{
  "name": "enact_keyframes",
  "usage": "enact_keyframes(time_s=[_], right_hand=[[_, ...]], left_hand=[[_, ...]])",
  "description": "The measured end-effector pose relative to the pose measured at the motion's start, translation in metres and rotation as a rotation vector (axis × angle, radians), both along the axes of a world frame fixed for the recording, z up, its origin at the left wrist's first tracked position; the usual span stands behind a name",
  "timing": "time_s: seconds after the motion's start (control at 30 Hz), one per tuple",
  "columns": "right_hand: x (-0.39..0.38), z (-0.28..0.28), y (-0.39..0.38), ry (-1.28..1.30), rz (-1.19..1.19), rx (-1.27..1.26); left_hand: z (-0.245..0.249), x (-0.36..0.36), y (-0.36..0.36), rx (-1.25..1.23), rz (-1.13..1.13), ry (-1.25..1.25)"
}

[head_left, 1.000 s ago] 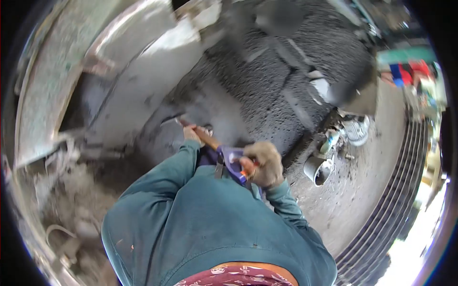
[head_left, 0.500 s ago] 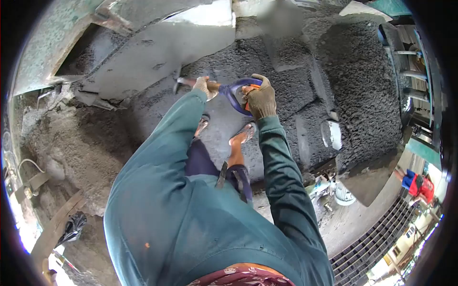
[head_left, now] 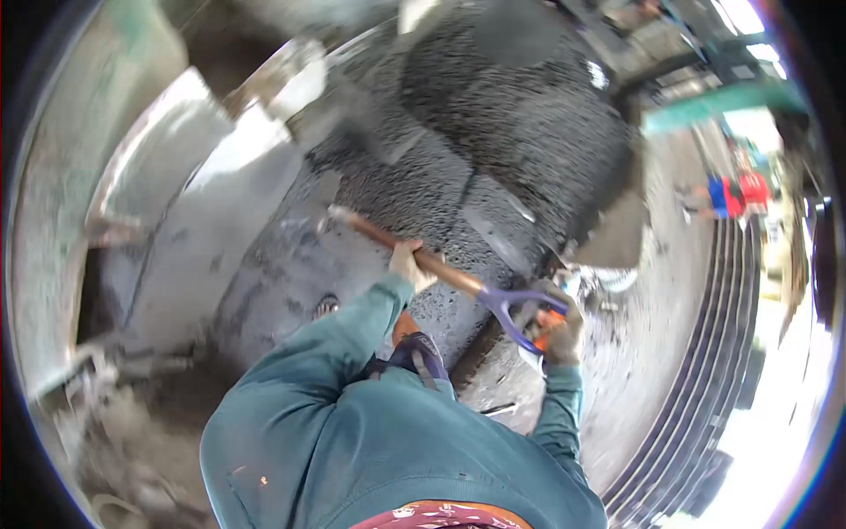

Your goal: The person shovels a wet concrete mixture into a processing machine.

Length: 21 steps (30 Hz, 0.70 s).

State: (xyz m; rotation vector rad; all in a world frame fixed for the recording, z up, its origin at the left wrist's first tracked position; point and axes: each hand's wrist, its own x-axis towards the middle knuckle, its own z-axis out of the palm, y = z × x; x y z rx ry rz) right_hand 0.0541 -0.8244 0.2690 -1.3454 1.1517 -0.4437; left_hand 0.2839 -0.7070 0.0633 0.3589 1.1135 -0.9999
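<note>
one shovel (head_left: 458, 279), left hand (head_left: 409, 263), right hand (head_left: 562, 331)

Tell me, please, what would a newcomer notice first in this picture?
First, the shovel in the middle: the left hand holds its wooden shaft, and the right hand holds its purple end. Behind it rises a big heap of dark gravel, and the person's teal shirt fills the bottom.

No readable text, labels or numbers.
</note>
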Motion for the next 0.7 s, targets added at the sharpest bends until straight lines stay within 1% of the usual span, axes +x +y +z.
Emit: enact_keyframes(time_s=[0.07, 0.1, 0.13, 0.17, 0.2, 0.23, 0.27, 0.3, 0.33, 0.37, 0.43, 0.47, 0.5, 0.6, 0.63, 0.67, 0.7], right_hand=[[-0.128, -0.023, 0.010, 0.285, -0.151, -0.215], [-0.158, -0.004, 0.045, 0.423, -0.309, -0.173], [-0.230, -0.037, 0.065, 0.501, -0.265, -0.440], [-0.288, -0.063, 0.096, 0.624, -0.373, -0.513], [-0.326, -0.081, 0.137, 0.584, -0.578, -0.440], [-0.341, -0.084, 0.186, 0.698, -0.682, -0.477], [-0.388, -0.111, 0.229, 0.613, -0.907, -0.284], [-0.403, -0.124, 0.273, 0.607, -0.972, -0.200], [-0.412, -0.132, 0.317, 0.600, -1.037, -0.115], [-0.413, -0.133, 0.357, 0.484, -1.097, 0.027], [-0.382, -0.131, 0.405, 0.149, -1.149, 0.285], [-0.363, -0.124, 0.417, 0.051, -1.146, 0.341], [-0.346, -0.116, 0.423, -0.023, -1.140, 0.380], [-0.324, -0.081, 0.423, -0.107, -1.149, 0.353], [-0.323, -0.066, 0.421, -0.114, -1.168, 0.326], [-0.321, -0.053, 0.417, -0.120, -1.189, 0.299], [-0.319, -0.042, 0.410, -0.123, -1.208, 0.272]], left_hand=[[0.022, -0.029, 0.029, -0.071, -0.172, 0.048], [0.000, -0.035, 0.055, -0.271, -0.189, -0.019], [-0.022, -0.042, 0.079, -0.466, -0.198, -0.074], [-0.013, -0.058, 0.095, -0.437, -0.221, -0.032], [0.001, -0.069, 0.108, -0.401, -0.244, 0.006], [0.031, -0.076, 0.123, -0.454, -0.448, -0.026], [0.065, -0.085, 0.137, -0.502, -0.649, -0.048], [0.085, -0.094, 0.147, -0.592, -0.756, -0.116], [0.101, -0.101, 0.151, -0.683, -0.855, -0.183], [0.113, -0.107, 0.148, -0.775, -0.963, -0.260], [0.124, -0.125, 0.131, -0.934, -0.945, -0.380], [0.131, -0.133, 0.120, -1.015, -0.935, -0.439], [0.147, -0.137, 0.108, -0.977, -0.944, -0.486], [0.155, -0.144, 0.063, -0.911, -0.916, -0.369], [0.156, -0.144, 0.049, -0.811, -0.936, -0.294], [0.164, -0.139, 0.038, -0.719, -0.970, -0.321], [0.160, -0.135, 0.028, -0.803, -0.944, -0.289]])
